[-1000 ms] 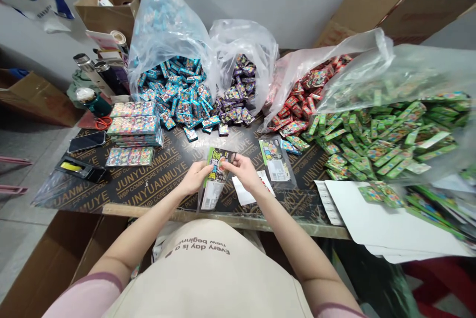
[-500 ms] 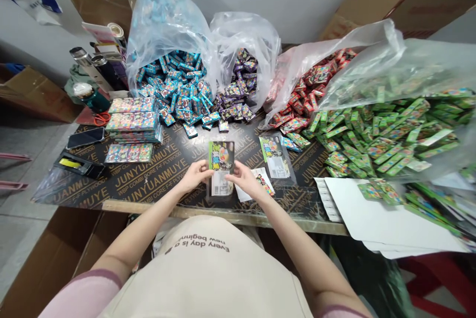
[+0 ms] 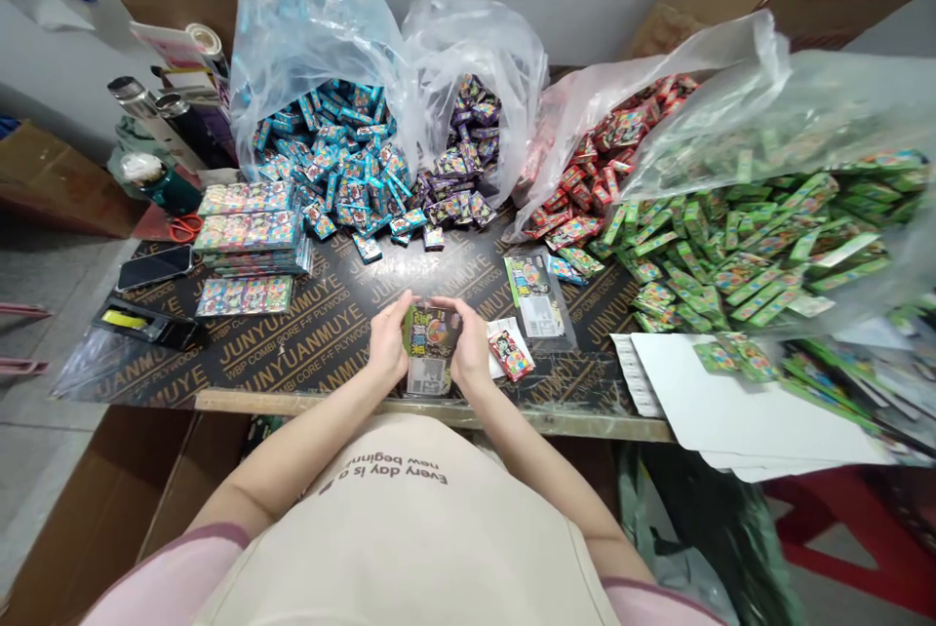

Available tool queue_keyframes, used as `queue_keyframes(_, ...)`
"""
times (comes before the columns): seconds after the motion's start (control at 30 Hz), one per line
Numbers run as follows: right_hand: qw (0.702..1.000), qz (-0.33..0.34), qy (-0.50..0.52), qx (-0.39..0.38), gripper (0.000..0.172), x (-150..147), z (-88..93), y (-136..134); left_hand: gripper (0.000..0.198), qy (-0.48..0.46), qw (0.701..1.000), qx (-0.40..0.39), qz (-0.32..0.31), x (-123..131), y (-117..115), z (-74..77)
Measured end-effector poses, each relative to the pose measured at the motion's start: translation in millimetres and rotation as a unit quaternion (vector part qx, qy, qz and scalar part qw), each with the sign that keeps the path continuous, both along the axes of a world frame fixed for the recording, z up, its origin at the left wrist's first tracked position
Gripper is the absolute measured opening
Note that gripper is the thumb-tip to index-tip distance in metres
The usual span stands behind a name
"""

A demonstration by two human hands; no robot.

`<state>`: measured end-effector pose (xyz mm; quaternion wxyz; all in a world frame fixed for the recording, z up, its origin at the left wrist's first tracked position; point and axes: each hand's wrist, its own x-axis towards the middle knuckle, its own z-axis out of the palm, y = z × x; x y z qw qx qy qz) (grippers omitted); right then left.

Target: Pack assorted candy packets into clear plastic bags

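My left hand (image 3: 386, 345) and my right hand (image 3: 469, 345) hold a clear packet with a green printed card (image 3: 430, 343) between them, upright over the near edge of the table (image 3: 292, 353). Both hands grip its sides with curled fingers. A small red box (image 3: 510, 354) lies on a white slip just right of my right hand. A second clear packet with a green card (image 3: 535, 294) lies flat further right.
Open plastic bags hold heaps of small boxes: blue (image 3: 332, 168), purple (image 3: 468, 168), red (image 3: 600, 177), green (image 3: 746, 246). Stacked filled packs (image 3: 249, 236), a phone (image 3: 153, 265), scissors (image 3: 182, 228) and flasks (image 3: 146, 114) sit left. White sheets (image 3: 731, 392) lie right. Cardboard boxes stand around.
The packet came down from a raised, tilted position to upright and close to me. Both hands slid from its top to its sides. The view tipped slightly downward.
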<state>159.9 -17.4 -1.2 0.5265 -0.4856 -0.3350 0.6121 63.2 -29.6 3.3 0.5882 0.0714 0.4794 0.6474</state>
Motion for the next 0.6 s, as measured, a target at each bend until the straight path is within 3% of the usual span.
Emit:
queue_keyframes(0.13, 0.997, 0.064, -0.01, 0.04, 0.017, 12, 2.7, 9, 0.016, -0.008, 0.991, -0.065, -0.119, -23, 7, 6.5)
queue_keyframes(0.2, 0.993, 0.101, -0.03, 0.062, 0.013, 23, 3.3, 13, 0.019, 0.055, 0.983, -0.048, -0.17, -33, 6, 10.3)
queue_keyframes(0.27, 0.982, 0.127, -0.084, 0.109, 0.013, 35, 3.2, 16, 0.02, 0.173, 0.969, 0.015, -0.178, -40, 2, 15.0)
queue_keyframes(0.37, 0.958, 0.148, -0.162, 0.186, 0.013, 49, 3.2, 15, 0.013, 0.38, 0.9, 0.133, -0.169, -42, -8, 23.3)
queue_keyframes(0.47, 0.938, 0.169, -0.199, 0.227, 0.014, 56, 6.3, 11, 0.01, 0.495, 0.822, 0.203, -0.194, -42, -14, 32.1)
queue_keyframes(0.53, 0.935, 0.178, -0.212, 0.224, 0.017, 58, 10.7, 10, 0.011, 0.507, 0.808, 0.209, -0.217, -43, -13, 36.6)
queue_keyframes(0.6, 0.938, 0.186, -0.215, 0.2, 0.019, 58, 16.4, 12, 0.013, 0.483, 0.822, 0.181, -0.24, -46, -10, 39.4)
